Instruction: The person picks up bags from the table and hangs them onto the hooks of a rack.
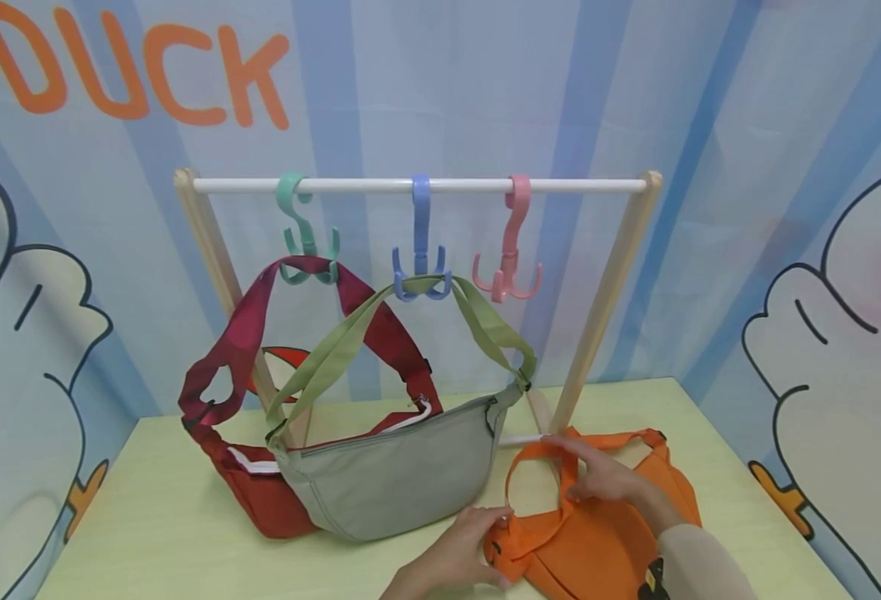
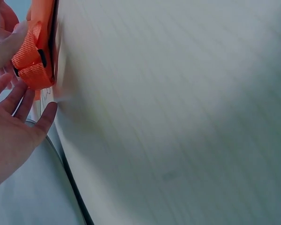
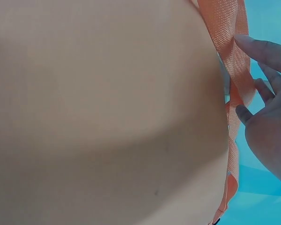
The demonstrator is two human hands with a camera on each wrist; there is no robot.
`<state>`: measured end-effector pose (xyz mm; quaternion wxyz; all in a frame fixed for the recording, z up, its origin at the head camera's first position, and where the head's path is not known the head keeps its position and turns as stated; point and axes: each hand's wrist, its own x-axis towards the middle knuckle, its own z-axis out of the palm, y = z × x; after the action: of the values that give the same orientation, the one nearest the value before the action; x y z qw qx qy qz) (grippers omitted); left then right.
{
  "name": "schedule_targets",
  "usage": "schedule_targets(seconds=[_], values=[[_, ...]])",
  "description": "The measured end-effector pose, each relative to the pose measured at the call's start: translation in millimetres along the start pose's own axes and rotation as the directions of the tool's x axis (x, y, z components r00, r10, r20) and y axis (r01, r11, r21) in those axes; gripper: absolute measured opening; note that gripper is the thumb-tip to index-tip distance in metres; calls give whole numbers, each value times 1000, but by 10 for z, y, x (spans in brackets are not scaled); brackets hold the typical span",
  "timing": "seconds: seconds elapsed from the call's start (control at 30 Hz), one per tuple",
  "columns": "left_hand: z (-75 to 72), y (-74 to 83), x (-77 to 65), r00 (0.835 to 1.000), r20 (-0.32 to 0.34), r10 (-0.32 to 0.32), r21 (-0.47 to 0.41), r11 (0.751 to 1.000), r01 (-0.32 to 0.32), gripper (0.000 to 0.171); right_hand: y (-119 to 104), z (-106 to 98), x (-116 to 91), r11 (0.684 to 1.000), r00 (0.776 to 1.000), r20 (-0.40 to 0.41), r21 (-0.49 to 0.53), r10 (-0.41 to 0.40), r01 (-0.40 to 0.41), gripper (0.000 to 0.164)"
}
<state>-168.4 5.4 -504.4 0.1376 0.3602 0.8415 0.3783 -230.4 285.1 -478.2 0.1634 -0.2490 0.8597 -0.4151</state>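
An orange bag point(image 1: 605, 533) lies on the table at the right, its strap point(image 1: 566, 479) looped toward the rack. My left hand point(image 1: 458, 550) is at the bag's near left end. In the left wrist view, a finger point(image 2: 11, 47) lies against the folded orange webbing point(image 2: 34, 58), with the thumb spread apart. Over the strap rests my right hand point(image 1: 608, 479), fingers mostly extended. A fingertip touches the orange strap point(image 3: 234, 61) in the right wrist view, and the thumb is close beside it.
A rack with a white bar point(image 1: 357, 185) carries green point(image 1: 305, 233), blue point(image 1: 421, 242) and pink point(image 1: 511, 242) hooks. The dark red bag point(image 1: 275, 504) hangs from the green hook, the grey-green bag point(image 1: 402, 475) from the blue one. Wooden posts point(image 1: 613, 292) flank them.
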Motion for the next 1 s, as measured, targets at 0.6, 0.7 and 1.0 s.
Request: schedule_targets(seconds=[0.6,0.7,1.0], values=[[21,2,-35,999,-34,-9,13,1000,10,72,77,51,74,999,999,5,-34,-42,42,76],[25,-5,-31,999,-34,-22,0,1000,22,71,87,55,82,998,999,5,-35,-53,53,77],[29,-15,-19,999,-26,-39,-38,999,38,68,99,65,92,999,1000,-5,-42,-30,30,75]])
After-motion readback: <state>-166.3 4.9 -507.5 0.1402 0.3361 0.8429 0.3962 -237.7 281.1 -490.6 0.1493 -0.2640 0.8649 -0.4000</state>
